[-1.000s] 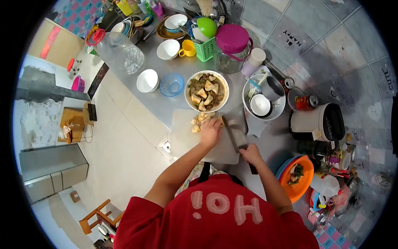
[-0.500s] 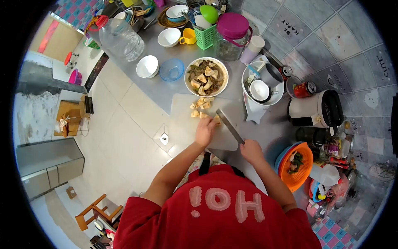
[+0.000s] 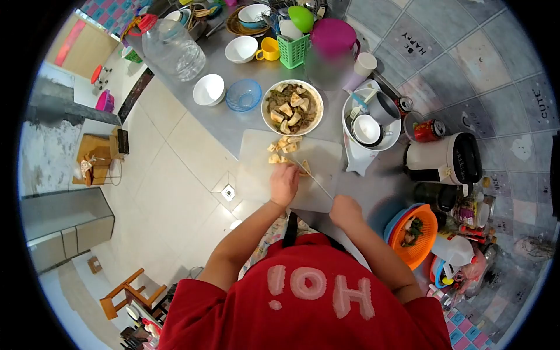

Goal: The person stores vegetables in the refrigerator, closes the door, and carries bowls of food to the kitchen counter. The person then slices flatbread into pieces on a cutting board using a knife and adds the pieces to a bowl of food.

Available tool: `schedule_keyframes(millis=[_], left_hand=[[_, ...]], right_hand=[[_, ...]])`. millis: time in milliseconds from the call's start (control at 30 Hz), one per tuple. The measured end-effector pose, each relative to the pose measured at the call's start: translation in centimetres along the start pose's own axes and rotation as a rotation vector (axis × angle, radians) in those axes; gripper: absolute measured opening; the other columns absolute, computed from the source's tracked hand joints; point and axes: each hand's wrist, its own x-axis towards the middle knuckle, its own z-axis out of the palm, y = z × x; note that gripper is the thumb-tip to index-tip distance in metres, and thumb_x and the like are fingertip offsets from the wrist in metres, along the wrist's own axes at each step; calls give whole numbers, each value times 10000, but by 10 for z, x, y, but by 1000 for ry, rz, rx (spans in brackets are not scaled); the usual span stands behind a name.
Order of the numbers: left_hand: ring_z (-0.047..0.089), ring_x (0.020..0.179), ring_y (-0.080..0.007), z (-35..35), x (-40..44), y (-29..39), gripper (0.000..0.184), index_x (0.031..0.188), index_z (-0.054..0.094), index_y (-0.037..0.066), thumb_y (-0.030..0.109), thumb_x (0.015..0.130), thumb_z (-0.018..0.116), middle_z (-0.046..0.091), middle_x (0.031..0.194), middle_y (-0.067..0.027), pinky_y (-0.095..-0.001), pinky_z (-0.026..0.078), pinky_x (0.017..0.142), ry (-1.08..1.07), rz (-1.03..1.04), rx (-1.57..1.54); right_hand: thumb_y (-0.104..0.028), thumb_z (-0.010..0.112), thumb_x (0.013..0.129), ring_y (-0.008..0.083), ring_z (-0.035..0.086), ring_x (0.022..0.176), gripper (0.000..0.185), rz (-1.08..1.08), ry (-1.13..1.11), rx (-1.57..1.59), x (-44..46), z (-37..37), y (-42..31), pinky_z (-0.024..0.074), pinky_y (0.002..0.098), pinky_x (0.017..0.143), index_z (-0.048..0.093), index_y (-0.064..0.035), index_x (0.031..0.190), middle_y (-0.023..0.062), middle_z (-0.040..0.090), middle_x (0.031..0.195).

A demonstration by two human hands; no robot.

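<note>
My right hand (image 3: 346, 211) grips the handle of a kitchen knife (image 3: 317, 182), its blade seen nearly edge-on above the white cutting board (image 3: 254, 189). Curled fingers of my left hand (image 3: 284, 183) press on pale yellow food at the blade's left side; the fingertips partly hide it. A brown-edged piece of the same food (image 3: 305, 167) lies just right of the blade. Several cut chunks (image 3: 284, 144) lie on the board beyond my left hand. Past the board stands a white bowl (image 3: 318, 119) holding similar chunks and darker, wet-looking food.
A white bowl (image 3: 209, 90) and a blue glass bowl (image 3: 244, 95) stand to the far left. Stacked dishes in a white basin (image 3: 392, 139) stand right of the board. Nearer is an orange colander (image 3: 430, 228) with greens. A lidded jar (image 3: 332, 64) stands at the back.
The knife has turned from showing its flat side to nearly edge-on. My left hand has shifted slightly left, and my right hand slightly left and nearer me.
</note>
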Motion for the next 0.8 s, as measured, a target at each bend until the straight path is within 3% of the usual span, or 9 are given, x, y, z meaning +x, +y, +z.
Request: schedule_keyframes(millis=[67,100,167,200,267,467,667,800], left_hand=[[549,827,-252,-29,24,21,121,843,601,39,34,735,547,579,855,-81,-350,456,713,208,167,149],[549,827,-252,-34,34,18,121,843,601,39,34,735,547,579,855,-81,-350,456,713,202,167,150],[559,773,-221,-42,54,8,122,819,601,58,78,711,546,579,819,-59,-332,457,690,-57,638,230],[559,773,-221,-41,55,0,122,819,601,58,78,711,546,579,819,-59,-332,457,690,-63,639,231],[565,751,-206,-32,57,-16,133,796,595,69,124,683,551,573,782,-42,-324,461,662,-319,621,261],[579,733,-218,-32,69,-21,117,785,610,86,112,680,565,590,770,-45,-335,468,639,-521,631,326],[569,672,-214,-16,72,-2,50,700,557,90,137,684,561,540,673,-49,-335,463,589,-547,622,343],[566,682,-214,-13,65,-5,59,691,534,82,127,693,573,534,683,-56,-338,461,600,-458,652,351]], right_hand=[[-98,525,741,386,610,852,182,6,-4,-22,3,-1,-1,491,438,751,638,8,837,237,624,889],[-98,525,741,386,610,852,182,8,-7,-17,4,-2,-2,491,438,751,638,8,837,237,624,889],[-98,533,746,370,621,841,175,-46,-40,-83,6,-8,-4,502,427,735,642,4,837,225,630,889],[-98,533,746,370,621,841,175,-46,-43,-78,7,-10,-4,502,427,735,642,4,837,225,630,889],[-91,497,777,370,620,846,198,-56,-59,-96,10,-13,-2,492,458,738,652,-9,869,202,633,897],[-90,506,779,362,623,857,204,-13,-65,-119,27,-9,0,499,439,740,650,-10,898,195,636,903],[-177,577,732,365,617,804,212,21,-24,-16,55,28,37,495,418,729,652,-9,837,216,629,882],[-97,563,730,359,628,841,177,-33,34,-28,49,33,38,504,430,722,652,1,848,221,630,899]])
